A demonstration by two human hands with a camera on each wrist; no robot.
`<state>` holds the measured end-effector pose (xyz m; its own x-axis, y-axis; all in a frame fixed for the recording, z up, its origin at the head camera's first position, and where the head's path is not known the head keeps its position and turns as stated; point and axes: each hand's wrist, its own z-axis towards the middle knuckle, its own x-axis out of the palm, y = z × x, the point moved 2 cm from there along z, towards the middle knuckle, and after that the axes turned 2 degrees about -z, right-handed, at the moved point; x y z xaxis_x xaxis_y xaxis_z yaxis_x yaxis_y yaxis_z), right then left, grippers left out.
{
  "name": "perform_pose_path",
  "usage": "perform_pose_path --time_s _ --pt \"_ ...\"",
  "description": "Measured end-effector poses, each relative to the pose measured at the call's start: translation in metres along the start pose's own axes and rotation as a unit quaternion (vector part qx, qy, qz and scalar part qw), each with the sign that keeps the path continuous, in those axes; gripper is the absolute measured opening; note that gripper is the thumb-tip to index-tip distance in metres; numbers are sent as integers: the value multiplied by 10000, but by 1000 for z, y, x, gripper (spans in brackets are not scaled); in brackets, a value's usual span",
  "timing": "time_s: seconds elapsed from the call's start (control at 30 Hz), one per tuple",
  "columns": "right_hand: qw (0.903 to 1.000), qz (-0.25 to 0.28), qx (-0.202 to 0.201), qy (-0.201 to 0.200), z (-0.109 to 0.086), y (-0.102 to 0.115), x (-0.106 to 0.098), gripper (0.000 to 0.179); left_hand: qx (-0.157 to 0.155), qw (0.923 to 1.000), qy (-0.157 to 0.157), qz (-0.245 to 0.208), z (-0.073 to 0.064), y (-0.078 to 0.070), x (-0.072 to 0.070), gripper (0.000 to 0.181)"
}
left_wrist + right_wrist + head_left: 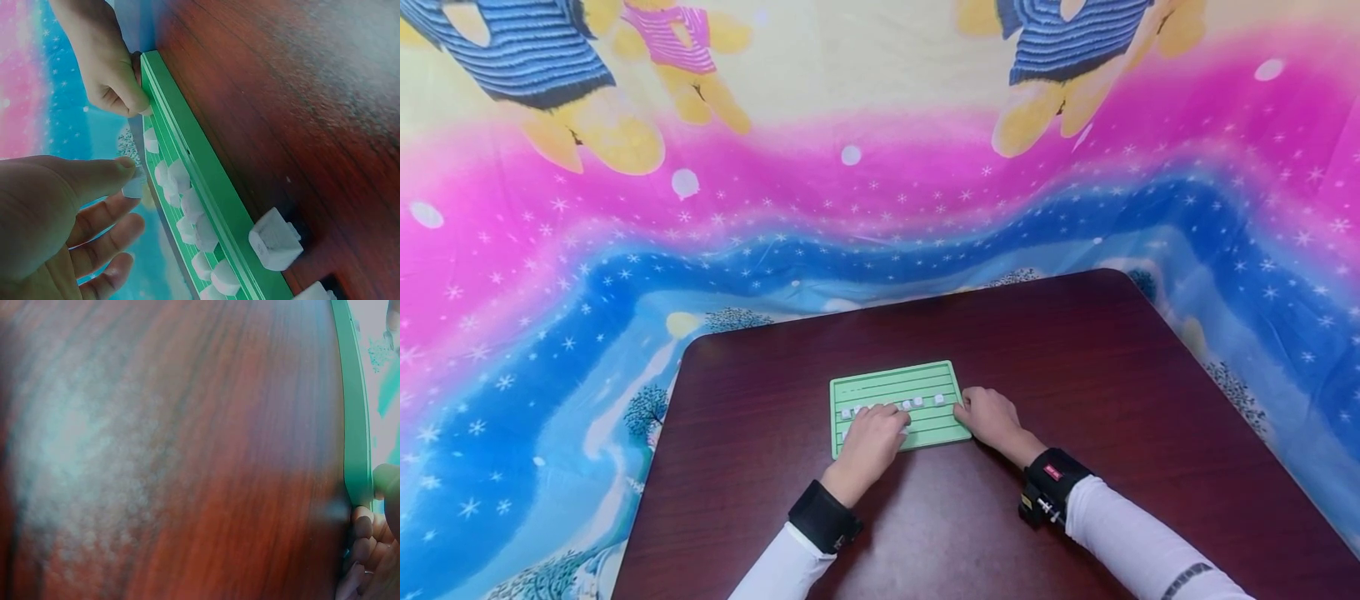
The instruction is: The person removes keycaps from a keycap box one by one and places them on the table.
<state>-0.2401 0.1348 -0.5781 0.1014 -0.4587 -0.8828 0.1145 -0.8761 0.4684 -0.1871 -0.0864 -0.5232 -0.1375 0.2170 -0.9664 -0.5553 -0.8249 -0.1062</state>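
Note:
A light green board (928,435) with raised parallel ridges lies on the table, tilted slightly in the head view. Small white blocks (938,400) stand in a row across it. Over its left half is my left hand (871,440), pinching one white block (134,186) between thumb and index finger while the other fingers stay loosely bent. My right hand (996,421) grips the board's right end, its thumb (387,480) on the upper side and fingers curled at the edge below. From the left wrist, several blocks (206,234) show bunched along the ridges.
Beside the board's near edge, a white block (275,240) with a small peg lies on the dark reddish wooden table (760,417), and another block (315,292) is partly cut off. A patterned cloth (850,208) hangs behind the table's far edge and around its sides.

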Motion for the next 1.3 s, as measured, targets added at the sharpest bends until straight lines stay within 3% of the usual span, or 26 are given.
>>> perform_pose_path --time_s 0.57,1.3 --pt "10000 -5 59 18 1 1 1 42 -110 9987 -267 -421 -20 12 -1 12" --pt "10000 27 76 32 -1 1 1 43 -350 9986 110 -387 -41 21 2 11"
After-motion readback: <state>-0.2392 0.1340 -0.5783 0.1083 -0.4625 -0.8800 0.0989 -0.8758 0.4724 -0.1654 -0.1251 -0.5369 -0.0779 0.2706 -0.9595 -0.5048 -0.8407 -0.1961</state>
